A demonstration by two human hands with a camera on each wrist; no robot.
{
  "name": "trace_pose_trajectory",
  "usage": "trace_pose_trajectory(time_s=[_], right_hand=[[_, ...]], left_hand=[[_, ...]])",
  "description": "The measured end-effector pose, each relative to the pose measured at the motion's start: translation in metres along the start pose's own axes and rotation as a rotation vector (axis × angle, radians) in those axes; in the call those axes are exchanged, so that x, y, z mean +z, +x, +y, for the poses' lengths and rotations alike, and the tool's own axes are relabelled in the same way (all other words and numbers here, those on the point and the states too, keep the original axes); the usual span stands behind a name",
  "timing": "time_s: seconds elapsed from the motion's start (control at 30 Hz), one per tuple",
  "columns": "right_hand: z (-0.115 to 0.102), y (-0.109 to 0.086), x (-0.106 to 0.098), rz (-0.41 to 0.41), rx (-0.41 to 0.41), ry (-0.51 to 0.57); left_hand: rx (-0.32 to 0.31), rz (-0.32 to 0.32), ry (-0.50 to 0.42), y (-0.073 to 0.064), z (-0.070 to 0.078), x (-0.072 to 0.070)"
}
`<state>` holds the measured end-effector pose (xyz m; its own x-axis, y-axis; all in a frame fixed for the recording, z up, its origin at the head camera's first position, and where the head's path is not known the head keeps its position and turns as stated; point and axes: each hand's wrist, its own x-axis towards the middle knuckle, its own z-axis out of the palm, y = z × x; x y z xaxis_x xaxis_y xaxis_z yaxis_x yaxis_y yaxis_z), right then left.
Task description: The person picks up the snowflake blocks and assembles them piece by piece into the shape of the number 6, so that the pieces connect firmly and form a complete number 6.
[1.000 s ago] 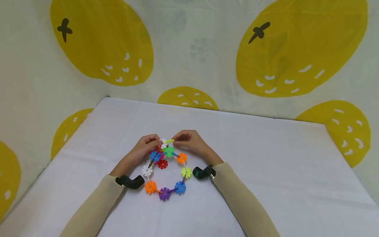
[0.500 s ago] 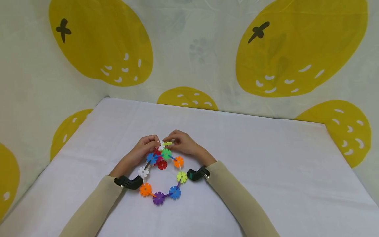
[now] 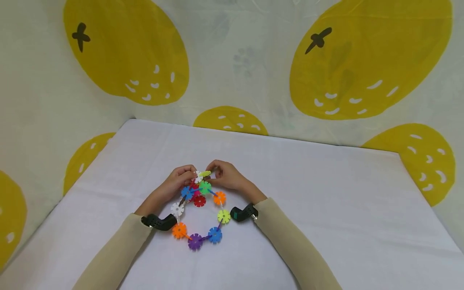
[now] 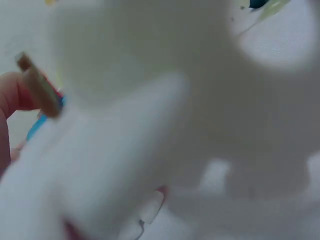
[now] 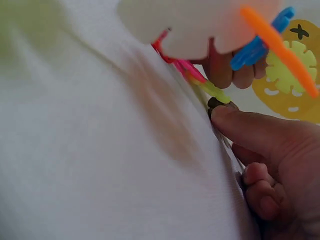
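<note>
A ring of linked flower-shaped plastic discs, with a purple disc (image 3: pixel 195 242), an orange disc (image 3: pixel 179 230) and a green disc (image 3: pixel 204 187) among them, lies between my forearms. At its far end, my left hand (image 3: pixel 177 181) pinches a white disc (image 3: pixel 198 177) between thumb and fingers. A yellow disc (image 3: pixel 205 174), seen nearly edge-on, sticks out beside the white one. Just to the right, my right hand (image 3: pixel 228 176) holds a brown disc (image 5: pixel 222 103) by its thumb and finger. Large blurred discs block much of the left wrist view.
A red disc (image 3: pixel 199 201) hangs inside the ring. The white cloth-covered table (image 3: pixel 326 209) extends to both sides and meets a fruit-patterned curtain (image 3: pixel 239 52) at the back. Dark wrist cameras (image 3: pixel 243 212) stick out close to the ring.
My right hand has moved left from the yellow disc's tip to the brown disc. The ring has shifted slightly left and toward me. My left hand keeps its hold on the white disc.
</note>
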<state>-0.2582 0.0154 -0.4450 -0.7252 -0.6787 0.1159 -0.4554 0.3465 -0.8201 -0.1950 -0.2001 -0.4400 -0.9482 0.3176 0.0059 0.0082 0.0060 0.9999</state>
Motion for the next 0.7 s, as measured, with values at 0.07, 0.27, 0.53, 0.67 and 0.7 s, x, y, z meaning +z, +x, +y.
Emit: trace_pose_trajectory(time_s=[0.07, 0.27, 0.53, 0.67, 0.7], right_hand=[[0.0, -0.003, -0.001, 0.014, 0.015, 0.06], [0.006, -0.006, -0.007, 0.05, 0.082, 0.265], [0.004, -0.008, -0.014, 0.132, 0.21, 0.517], [0.005, -0.008, -0.014, 0.142, 0.221, 0.56], [0.005, -0.007, -0.013, 0.148, 0.219, 0.567]], left_hand=[[-0.02, -0.005, 0.004, 0.001, -0.001, 0.0], [-0.059, 0.039, 0.031, 0.004, -0.002, 0.001], [-0.078, 0.095, 0.062, 0.006, -0.002, 0.002], [-0.076, 0.108, 0.083, 0.005, -0.003, 0.001], [-0.077, 0.111, 0.091, 0.005, -0.002, 0.001]])
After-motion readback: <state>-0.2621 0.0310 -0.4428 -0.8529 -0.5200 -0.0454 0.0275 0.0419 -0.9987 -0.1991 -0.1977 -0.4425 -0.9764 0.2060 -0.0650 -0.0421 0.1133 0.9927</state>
